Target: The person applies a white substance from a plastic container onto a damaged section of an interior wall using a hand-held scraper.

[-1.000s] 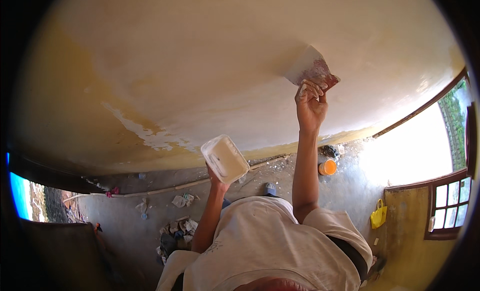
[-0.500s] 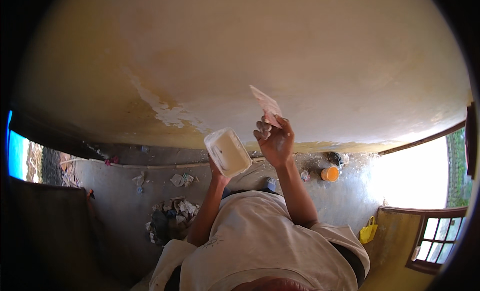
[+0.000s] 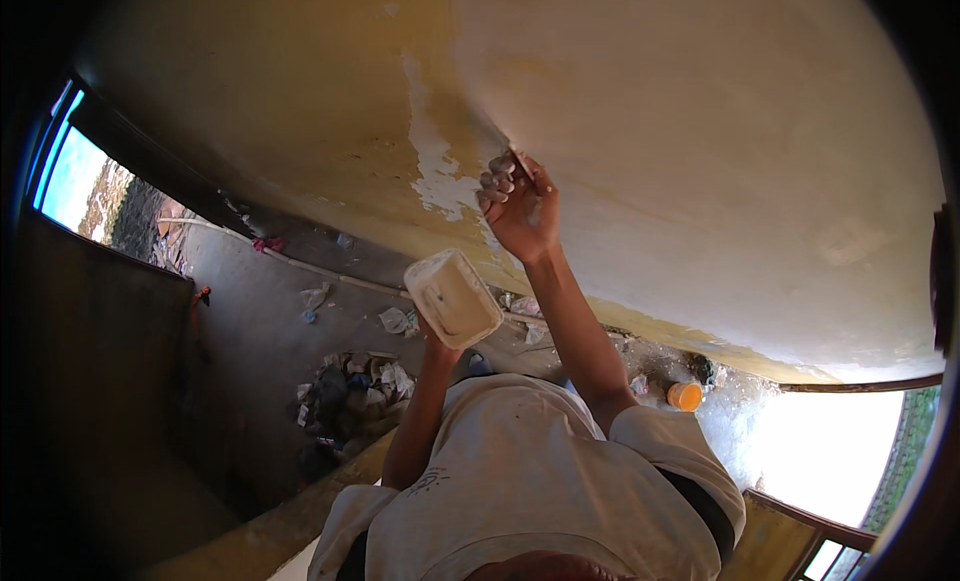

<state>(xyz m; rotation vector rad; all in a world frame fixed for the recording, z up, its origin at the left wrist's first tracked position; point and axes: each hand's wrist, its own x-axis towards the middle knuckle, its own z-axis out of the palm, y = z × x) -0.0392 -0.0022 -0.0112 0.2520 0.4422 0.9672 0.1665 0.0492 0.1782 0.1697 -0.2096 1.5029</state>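
My left hand (image 3: 432, 336) grips a rectangular white tub (image 3: 452, 293) with pale paste inside. My right hand (image 3: 518, 206), whitened on the fingers, is raised above the tub and closed on a thin flat scraper (image 3: 516, 152), seen nearly edge-on at the wall (image 3: 680, 151). Whether the blade touches the surface I cannot tell exactly. Just left of this hand is a ragged white patch (image 3: 437, 176) on yellowed paint, while the wall to its right is paler and smoother.
Below, the grey floor (image 3: 250, 351) holds a long pale pipe (image 3: 290, 261), a pile of rubbish (image 3: 350, 401), plastic scraps and an orange bucket (image 3: 684, 396). A bright doorway (image 3: 820, 451) is at lower right, an opening (image 3: 80, 181) at left.
My right hand and scraper moved leftward, then up to beside the peeled patch. The view has swung, tilting the floor and openings. The tub is still held in my left hand.
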